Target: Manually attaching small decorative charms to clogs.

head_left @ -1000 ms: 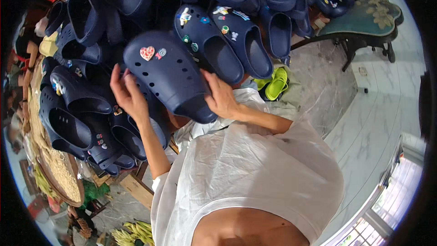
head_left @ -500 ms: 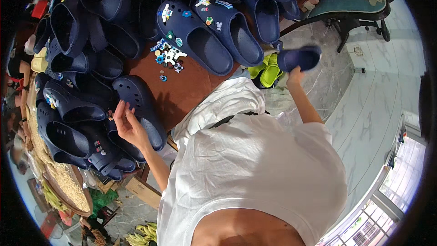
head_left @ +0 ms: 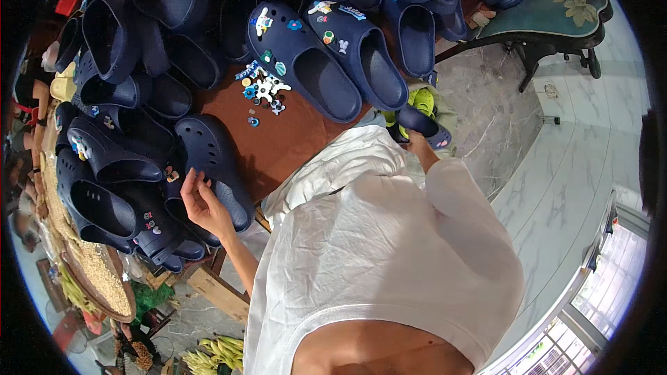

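Note:
My left hand [head_left: 203, 201] rests with curled fingers on a navy blue clog [head_left: 212, 167] lying on the brown tabletop [head_left: 285, 146]. Its fingertips touch the clog's side near small charms. My right hand [head_left: 419, 142] is low at the table's right edge, holding another navy clog [head_left: 422, 125] below table level, beside lime green clogs [head_left: 419, 102]. A little heap of loose shoe charms [head_left: 264, 89] lies on the brown surface between the clogs. My white shirt [head_left: 375, 250] fills the lower middle.
Many navy clogs [head_left: 139, 55] are piled across the table's left and top; two decorated ones [head_left: 326, 62] lie in the middle. A dark bench with a green flowered seat [head_left: 549, 7] stands at the upper right on marble floor. A woven tray [head_left: 83, 264] and bananas [head_left: 208, 354] sit lower left.
The charm-decorated clog that both hands held up has gone down. My right hand carried a clog off to the right and lowered it beside the table; my left hand settled on a clog at left.

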`<state>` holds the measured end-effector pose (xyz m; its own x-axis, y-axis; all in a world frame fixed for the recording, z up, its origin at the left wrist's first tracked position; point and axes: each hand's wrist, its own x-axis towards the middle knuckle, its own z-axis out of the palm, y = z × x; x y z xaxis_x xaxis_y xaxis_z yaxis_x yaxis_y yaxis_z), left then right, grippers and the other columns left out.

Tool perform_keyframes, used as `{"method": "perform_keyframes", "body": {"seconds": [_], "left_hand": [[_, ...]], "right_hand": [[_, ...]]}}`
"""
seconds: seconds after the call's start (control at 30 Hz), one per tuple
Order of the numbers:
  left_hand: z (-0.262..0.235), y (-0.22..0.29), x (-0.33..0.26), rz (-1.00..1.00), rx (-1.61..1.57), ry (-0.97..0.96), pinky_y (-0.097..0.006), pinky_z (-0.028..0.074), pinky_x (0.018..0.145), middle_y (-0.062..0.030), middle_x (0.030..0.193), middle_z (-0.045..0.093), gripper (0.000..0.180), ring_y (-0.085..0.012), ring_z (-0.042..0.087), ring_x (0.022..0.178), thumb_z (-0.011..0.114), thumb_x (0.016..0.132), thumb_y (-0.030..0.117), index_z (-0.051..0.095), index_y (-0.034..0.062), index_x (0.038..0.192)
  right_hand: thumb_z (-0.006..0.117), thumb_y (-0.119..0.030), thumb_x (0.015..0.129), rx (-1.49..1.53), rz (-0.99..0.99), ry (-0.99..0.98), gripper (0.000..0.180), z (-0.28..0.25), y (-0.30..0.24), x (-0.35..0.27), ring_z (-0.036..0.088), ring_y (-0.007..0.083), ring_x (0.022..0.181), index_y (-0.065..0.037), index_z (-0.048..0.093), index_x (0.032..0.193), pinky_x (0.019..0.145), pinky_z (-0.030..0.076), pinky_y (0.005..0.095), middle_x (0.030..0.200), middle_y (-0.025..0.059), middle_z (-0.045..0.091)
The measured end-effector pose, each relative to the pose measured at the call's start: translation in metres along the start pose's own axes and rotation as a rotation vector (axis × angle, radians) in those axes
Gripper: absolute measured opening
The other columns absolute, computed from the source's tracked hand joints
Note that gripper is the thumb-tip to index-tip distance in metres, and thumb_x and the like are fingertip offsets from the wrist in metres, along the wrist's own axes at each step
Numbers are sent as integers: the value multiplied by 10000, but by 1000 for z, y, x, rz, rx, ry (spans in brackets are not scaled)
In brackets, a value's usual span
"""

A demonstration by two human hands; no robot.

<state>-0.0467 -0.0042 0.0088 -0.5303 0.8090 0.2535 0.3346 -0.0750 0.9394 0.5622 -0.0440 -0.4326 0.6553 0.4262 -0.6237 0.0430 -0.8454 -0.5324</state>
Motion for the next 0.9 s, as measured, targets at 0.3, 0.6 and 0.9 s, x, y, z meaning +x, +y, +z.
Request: {"method": "perform_keyframes", "body": {"seconds": [0.3, 0.6, 0.9], "left_hand": [[-17, -2, -13, -6, 62, 41, -274, 514, 854, -93, 1195, 645, 250, -157, 635, 1029, 518, 987, 16, 606, -20, 1219], [-9, -12, -16, 59, 168, 244, -216, 501, 784, -45, 1103, 662, 213, -101, 629, 926, 553, 967, 12, 644, 0, 1159], [-32, 6, -28, 71, 358, 347, -255, 485, 807, -75, 1125, 600, 295, -146, 591, 956, 536, 896, -45, 651, 34, 1155]], "right_hand": [[774, -223, 741, -7, 298, -246, 603, -8, -85, -102, 611, 301, 1129, -66, 569, 1286, 885, 531, 430, 1223, 199, 625], [547, -33, 929, 237, -954, 137, 99, -5, -150, -221, 523, 237, 860, 8, 513, 1012, 788, 432, 334, 951, 130, 512], [620, 9, 854, 59, -1637, -703, 124, 21, -322, -440, 590, 252, 710, -2, 583, 972, 641, 492, 324, 849, 131, 593]]}}
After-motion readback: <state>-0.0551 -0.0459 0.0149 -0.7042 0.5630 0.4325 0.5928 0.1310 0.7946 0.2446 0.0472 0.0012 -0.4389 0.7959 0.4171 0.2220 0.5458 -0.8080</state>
